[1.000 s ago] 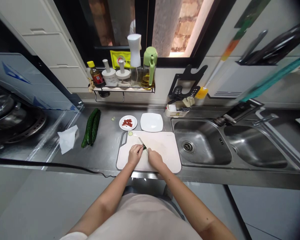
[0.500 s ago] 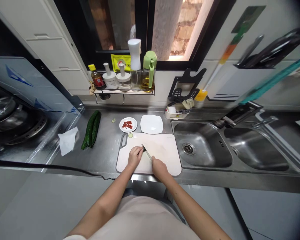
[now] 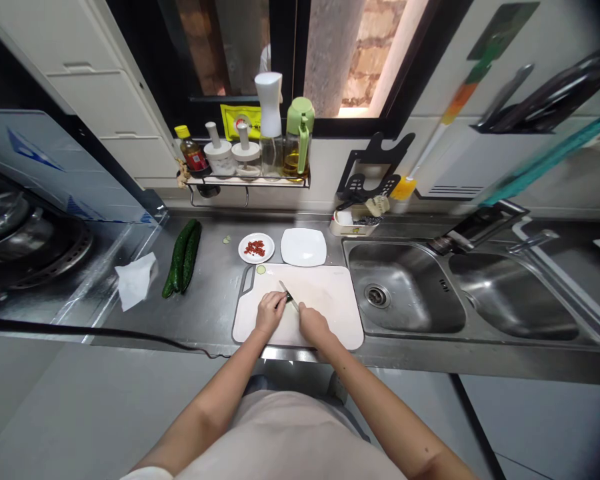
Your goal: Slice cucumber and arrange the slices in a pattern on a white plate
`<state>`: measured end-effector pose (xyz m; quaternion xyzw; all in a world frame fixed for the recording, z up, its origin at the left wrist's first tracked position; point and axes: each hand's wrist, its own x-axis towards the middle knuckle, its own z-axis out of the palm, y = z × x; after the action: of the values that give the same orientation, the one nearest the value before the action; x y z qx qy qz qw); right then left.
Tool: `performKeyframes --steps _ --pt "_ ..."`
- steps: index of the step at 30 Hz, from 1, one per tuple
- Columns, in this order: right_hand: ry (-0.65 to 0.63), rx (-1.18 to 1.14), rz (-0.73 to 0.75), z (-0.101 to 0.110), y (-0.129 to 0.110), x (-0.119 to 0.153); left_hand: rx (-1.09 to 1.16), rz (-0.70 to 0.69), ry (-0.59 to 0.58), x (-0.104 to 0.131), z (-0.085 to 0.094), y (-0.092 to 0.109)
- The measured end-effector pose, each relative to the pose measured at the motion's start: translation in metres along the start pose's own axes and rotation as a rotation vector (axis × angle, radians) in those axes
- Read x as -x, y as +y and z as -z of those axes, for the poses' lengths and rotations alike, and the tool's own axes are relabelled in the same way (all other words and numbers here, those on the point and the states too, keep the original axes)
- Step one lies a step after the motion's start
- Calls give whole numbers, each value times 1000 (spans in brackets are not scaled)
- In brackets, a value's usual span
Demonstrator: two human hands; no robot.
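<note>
My right hand (image 3: 313, 324) is closed round the handle of a knife (image 3: 290, 294), whose blade points up and to the left over the white cutting board (image 3: 330, 300). Beside the blade, my left hand (image 3: 271, 311) has its fingers closed on a small dark piece (image 3: 289, 297), too small to make out well. A pale green slice (image 3: 261, 270) lies at the board's upper left. Behind the board are a small plate with red chopped bits (image 3: 255, 249) and a white square plate (image 3: 303, 247) with nothing on it.
Two cucumbers (image 3: 182, 259) and a white paper (image 3: 136, 281) lie on the steel counter to the left. A double sink (image 3: 405, 287) is on the right. Bottles and jars stand on a wall rack (image 3: 250, 181). A pot (image 3: 10, 227) sits at far left.
The knife and my right hand have shifted slightly up and to the left. My left hand stays in nearly the same place.
</note>
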<state>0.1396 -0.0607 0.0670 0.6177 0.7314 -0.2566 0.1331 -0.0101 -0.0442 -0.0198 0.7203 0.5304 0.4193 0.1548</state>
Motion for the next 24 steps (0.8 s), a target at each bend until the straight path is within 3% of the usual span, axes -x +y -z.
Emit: performKeyframes --steps 14,24 --pt "38 -32 38 14 -11 -22 -7 2 -3 0 0 -1" --pt "34 -26 36 11 -7 -15 -4 8 1 0 0 -1"
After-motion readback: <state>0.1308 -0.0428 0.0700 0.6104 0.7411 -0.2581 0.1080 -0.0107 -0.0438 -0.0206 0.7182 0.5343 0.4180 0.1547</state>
